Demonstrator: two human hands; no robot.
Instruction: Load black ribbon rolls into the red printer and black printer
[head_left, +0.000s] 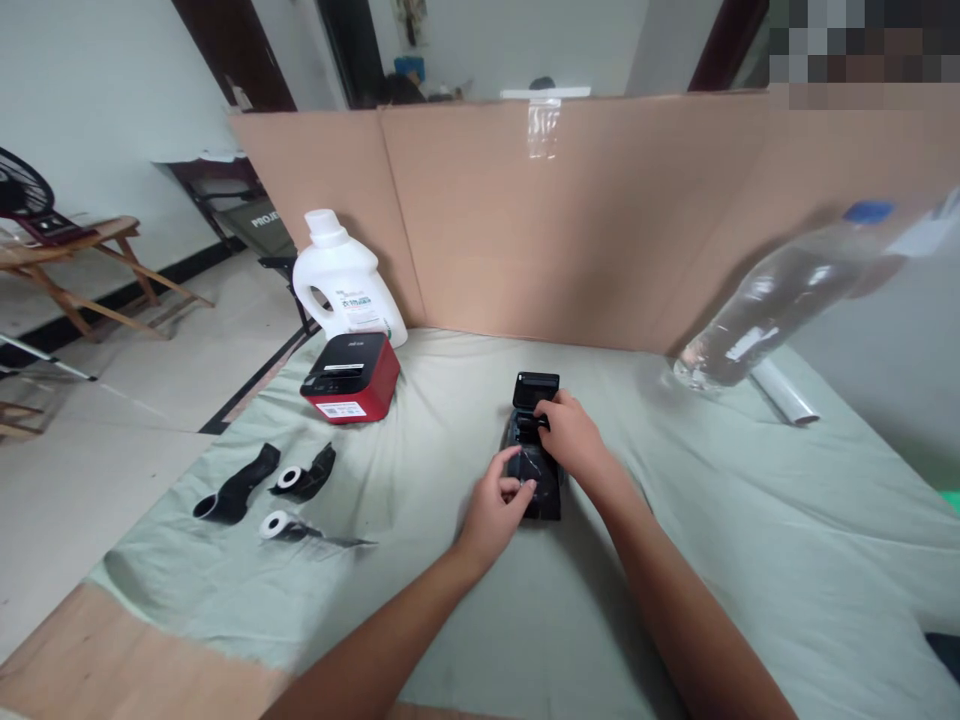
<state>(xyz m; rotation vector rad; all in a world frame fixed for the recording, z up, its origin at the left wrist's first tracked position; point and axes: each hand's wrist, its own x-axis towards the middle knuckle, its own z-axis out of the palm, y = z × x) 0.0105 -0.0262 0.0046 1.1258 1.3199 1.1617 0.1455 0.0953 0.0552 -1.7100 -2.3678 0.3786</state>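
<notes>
A small black device with a raised lid and an open compartment stands mid-table on the green cloth. Over its near end lies a glossy black strip, with what seems to be clear film on it. My left hand is at the strip's left edge, thumb and forefinger closing on it, other fingers curled. From the right, my right hand reaches into the compartment below the lid, fingertips pinched together. What lies between those fingertips is too small to make out.
To the left are a red-and-black boxy printer, a white jug and rolls with black strips. A cardboard panel stands behind. A large clear bottle leans at right beside a clear roll.
</notes>
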